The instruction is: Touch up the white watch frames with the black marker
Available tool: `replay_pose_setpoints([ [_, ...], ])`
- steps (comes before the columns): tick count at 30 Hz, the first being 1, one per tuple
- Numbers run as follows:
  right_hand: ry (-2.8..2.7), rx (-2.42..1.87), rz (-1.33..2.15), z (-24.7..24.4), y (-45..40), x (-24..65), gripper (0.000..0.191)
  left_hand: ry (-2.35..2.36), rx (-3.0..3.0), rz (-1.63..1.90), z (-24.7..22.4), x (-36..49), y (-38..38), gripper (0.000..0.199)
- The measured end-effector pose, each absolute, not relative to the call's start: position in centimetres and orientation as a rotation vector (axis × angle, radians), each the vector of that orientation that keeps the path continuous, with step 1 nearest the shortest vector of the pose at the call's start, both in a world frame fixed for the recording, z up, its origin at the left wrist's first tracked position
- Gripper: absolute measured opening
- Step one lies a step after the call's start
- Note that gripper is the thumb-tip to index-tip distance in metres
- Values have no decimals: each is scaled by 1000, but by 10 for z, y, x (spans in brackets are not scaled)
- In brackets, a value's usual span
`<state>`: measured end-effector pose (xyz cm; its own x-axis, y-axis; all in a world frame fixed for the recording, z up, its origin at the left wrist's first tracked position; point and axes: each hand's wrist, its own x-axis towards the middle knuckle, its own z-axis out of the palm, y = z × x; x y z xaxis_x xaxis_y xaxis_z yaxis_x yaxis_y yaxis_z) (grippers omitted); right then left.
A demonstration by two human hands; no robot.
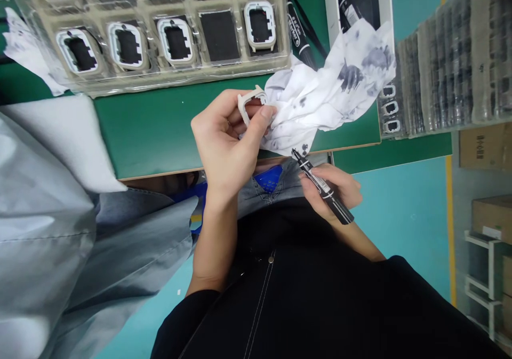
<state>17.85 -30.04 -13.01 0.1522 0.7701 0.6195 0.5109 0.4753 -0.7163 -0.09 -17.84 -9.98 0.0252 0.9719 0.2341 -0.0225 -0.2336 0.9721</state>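
Observation:
My left hand [230,140] is closed on a small beige watch case frame [245,107], held up above the green table's front edge. Against its fingertips lies a crumpled white cloth [320,95] with black ink smudges. My right hand [338,188] grips a black marker pen [322,185], uncapped, its dark tip pointing up and left at the cloth's lower corner. Tip and cloth look very close; I cannot tell if they touch. Behind the hands, a clear plastic tray [160,79] holds several similar frames [176,40] in its pockets; one front-row pocket [220,36] holds no frame.
Another marker [298,33] lies right of the tray, beside a white box [331,7] with a marker inside. Stacked trays [460,65] stand at the right. A person in grey-blue clothing [52,231] is close on my left. Cardboard boxes [486,148] are at far right.

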Motion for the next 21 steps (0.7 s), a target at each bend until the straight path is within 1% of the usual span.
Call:
replay_pose_setpoints([
  [3,-1516,-1166,299,-131,-303,178,52,1065,1364,1366,-97,0,-179,40],
  [11,-1408,-1353,180,-147,-316,176,44,973,1311,1351,-105,-4,-175,40],
  [14,-1392,-1328,155,-148,-312,177,39,935,1313,1395,-105,-4,-174,41],
  [18,-1362,-1303,98,-146,-303,178,31,1037,1320,1353,-100,-3,-176,41],
  [21,-1338,-1275,86,-146,-300,178,26,968,1355,1390,-106,-4,-174,41],
])
